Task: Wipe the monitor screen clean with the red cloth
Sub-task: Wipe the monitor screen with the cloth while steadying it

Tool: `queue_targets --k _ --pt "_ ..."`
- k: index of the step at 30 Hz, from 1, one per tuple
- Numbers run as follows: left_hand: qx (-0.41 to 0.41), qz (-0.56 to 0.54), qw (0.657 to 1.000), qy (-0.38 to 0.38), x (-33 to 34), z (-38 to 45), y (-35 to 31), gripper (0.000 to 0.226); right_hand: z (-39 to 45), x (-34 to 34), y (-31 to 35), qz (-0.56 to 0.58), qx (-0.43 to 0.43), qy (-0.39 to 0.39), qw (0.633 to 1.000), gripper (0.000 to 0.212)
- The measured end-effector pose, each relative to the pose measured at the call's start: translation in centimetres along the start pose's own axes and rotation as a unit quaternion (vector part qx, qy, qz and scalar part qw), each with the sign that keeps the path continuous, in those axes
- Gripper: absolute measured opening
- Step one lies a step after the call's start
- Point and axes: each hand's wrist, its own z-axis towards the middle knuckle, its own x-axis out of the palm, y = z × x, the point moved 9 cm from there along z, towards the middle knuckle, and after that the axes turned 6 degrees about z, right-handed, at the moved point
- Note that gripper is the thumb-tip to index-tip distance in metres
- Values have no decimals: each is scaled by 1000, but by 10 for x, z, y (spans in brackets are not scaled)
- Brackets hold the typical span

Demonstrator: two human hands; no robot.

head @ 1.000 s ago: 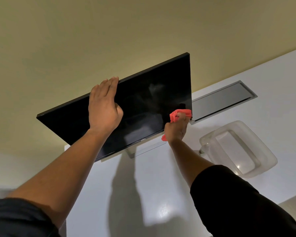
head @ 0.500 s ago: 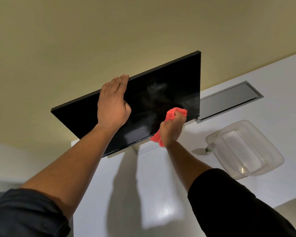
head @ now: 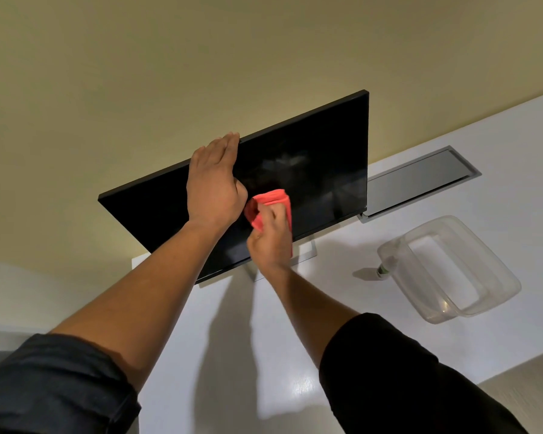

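White desk [head: 342, 308] under a beige wall: the monitor [head: 311, 170] stands at its far side. Flat-fingered, the left hand [head: 213, 186] steadies it; the right hand [head: 270, 239] clutches the red cloth [head: 268, 200] mid-screen. Wiping looks underway, with the left portion seemingly remaining.

From my remote seat I saw two bare forearms entering from the bottom of the frame. The left hand [head: 213, 189] and right hand [head: 270, 242] wore no gloves, rings or watch. Dark sleeves, pushed up near the elbows, filled the lower left and lower right corners.
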Motion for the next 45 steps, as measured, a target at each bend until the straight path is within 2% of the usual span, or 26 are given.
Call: queue_targets --k 3,6,10,13,19,27,30,35,39,41,45 --pt "9 -1 1000 3 1 -1 0 76 -9 8 7 -35 -26 20 999 34" --pt "20 -2 1000 7 1 -2 4 77 -5 4 -1 -29 -30 26 999 40" --pt "16 -6 1000 11 -1 -7 9 77 13 -28 -37 -6 33 -62 998 49" --pt "13 -7 1000 6 -5 -12 19 76 26 -55 -58 1 46 -116 992 42" --pt "-33 -1 999 -30 -18 -30 57 76 39 -67 -75 1 120 -104 987 36" --pt "-83 16 995 -43 -30 -54 100 76 12 -14 -17 27 11 -108 994 39" --pt "-79 13 996 -42 -31 -57 102 77 -6 18 8 36 0 -72 997 44" --pt "-74 7 996 -44 -30 -57 106 76 -25 51 40 10 -71 16 997 37" --pt "-68 7 997 -45 -30 -59 109 77 -24 49 39 -10 -99 32 995 39" --pt "-67 5 997 -42 -30 -59 108 76 -18 37 28 -13 -70 8 997 37" --pt "-60 4 997 -37 -30 -60 110 76 0 1 -10 -15 64 -35 997 32"
